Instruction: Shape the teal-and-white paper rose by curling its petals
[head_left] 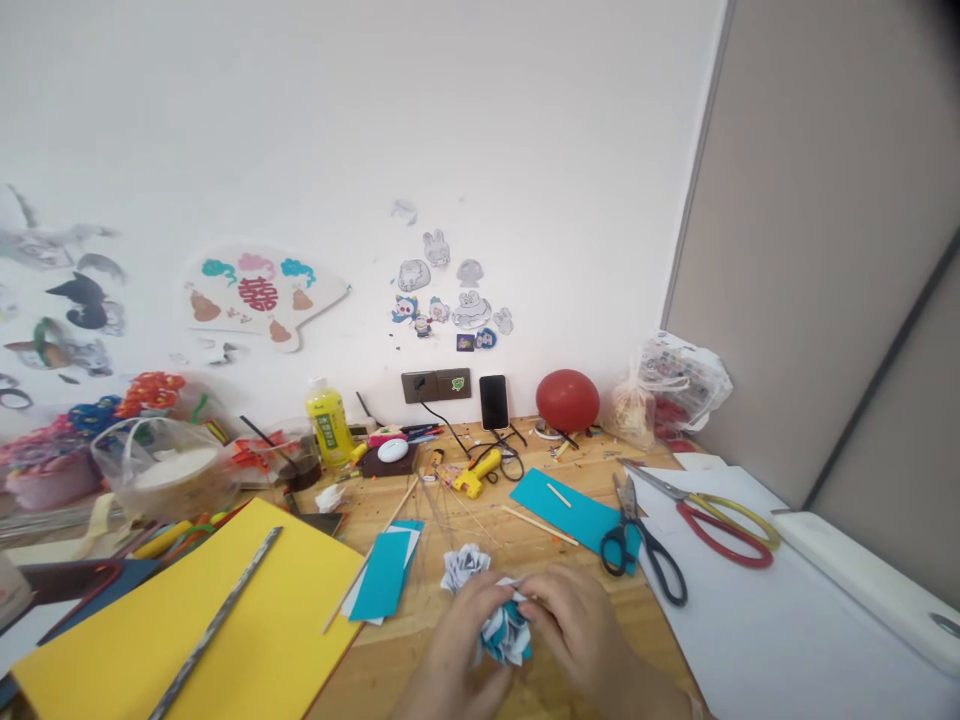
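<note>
Between my two hands is a blue and white paper flower (506, 632), low in the middle of the head view. My left hand (461, 640) grips it from the left, thumb over its upper side. The fingers of my right hand (574, 620) pinch the flower's upper right edge; the exact spot is partly hidden. Just beyond my left hand sits a white paper flower (465, 567) on the wooden table. To the left lie blue and white paper strips (381, 578) with a thin wooden stick (367, 560) beside them.
Black-handled scissors (637, 545) rest partly on a blue sheet (559, 500); larger red-and-yellow-handled scissors (720, 515) lie on white paper (810, 610). A yellow glue gun (478, 474), a red balloon (568, 401) and a drink bottle (328, 422) stand farther back. Yellow card (300, 600) covers the left.
</note>
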